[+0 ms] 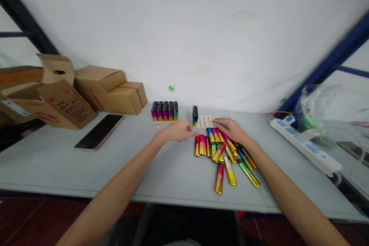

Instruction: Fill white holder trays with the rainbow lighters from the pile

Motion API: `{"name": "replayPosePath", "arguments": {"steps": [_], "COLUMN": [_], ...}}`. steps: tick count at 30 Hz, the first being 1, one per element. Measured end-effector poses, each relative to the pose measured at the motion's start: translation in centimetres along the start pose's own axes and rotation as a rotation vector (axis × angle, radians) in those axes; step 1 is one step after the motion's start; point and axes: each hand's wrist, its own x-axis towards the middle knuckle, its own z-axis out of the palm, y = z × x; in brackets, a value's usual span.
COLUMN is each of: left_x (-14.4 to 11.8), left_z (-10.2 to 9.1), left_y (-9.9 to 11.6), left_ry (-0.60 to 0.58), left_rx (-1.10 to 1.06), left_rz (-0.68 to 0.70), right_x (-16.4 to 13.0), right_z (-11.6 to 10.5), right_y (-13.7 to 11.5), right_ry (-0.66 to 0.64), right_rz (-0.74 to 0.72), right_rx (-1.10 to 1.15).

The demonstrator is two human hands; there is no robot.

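Several rainbow-coloured lighters (223,155) lie loose in a pile on the grey table (86,169). My left hand (178,130) rests palm down just left of the pile, its fingertips touching the nearest lighter. My right hand (232,130) lies over the far edge of the pile, fingers spread on the lighters, next to a white tray (206,121) that holds a few upright lighters (195,116) at its left end. A second tray, full of upright lighters (165,111), stands further left.
A dark phone (99,131) lies on the left of the table. Cardboard boxes (109,89) are stacked at the back left against the white wall. A white power strip (305,144) and a clear plastic bag (325,111) sit at the right.
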Motion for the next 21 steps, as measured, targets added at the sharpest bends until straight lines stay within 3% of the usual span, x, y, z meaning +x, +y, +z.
{"name": "replayPosePath", "arguments": {"steps": [3, 9, 16, 21], "left_x": [-0.2, 0.0, -0.6, -0.1], "left_z": [0.9, 2.1, 2.4, 1.8], "left_y": [0.5, 1.3, 2.4, 1.9], "left_ry": [-0.099, 0.024, -0.041, -0.087], "left_rx": [0.001, 0.147, 0.111, -0.013], "left_rz": [0.003, 0.091, -0.072, -0.119], "right_x": [0.0, -0.1, -0.1, 0.0], "right_z": [0.1, 0.3, 0.2, 0.0], "right_y": [0.1, 0.4, 0.3, 0.0], "right_ry": [0.007, 0.008, 0.001, 0.005], "right_rz": [0.003, 0.011, 0.011, 0.005], "right_rx": [0.010, 0.013, -0.002, -0.013]}}
